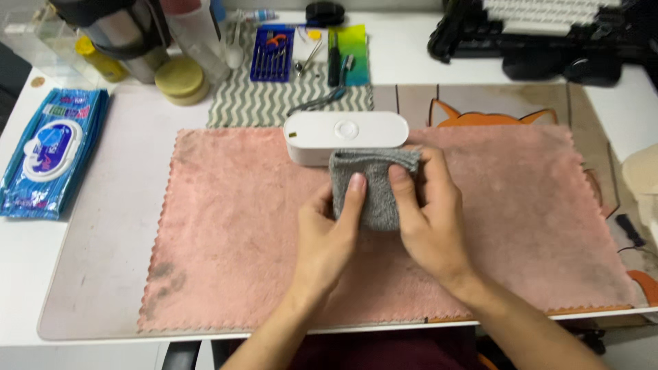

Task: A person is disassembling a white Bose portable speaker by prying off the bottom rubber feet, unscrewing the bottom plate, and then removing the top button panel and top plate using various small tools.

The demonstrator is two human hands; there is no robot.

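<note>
Head view: both hands — left hand (327, 236), right hand (426, 214) — pinch a grey cloth (371, 186) against the white case (346, 136), lying crosswise just beyond them.

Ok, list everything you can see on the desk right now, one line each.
grey cloth: one, grey, held by both hands over the pink towel
white case: one, white, rounded, just behind the cloth
pink towel: one, pink, spread mid-desk
desk mat: one, pale, under the towel
striped cloth: one, grey-white zigzag, behind the case
blue tool tray: one, blue, on the striped cloth
wet wipes pack: one, blue, far left
round tin: one, yellowish, back left
keyboard: one, light keys, back right
left hand: one, gripping the cloth
right hand: one, gripping the cloth
</note>
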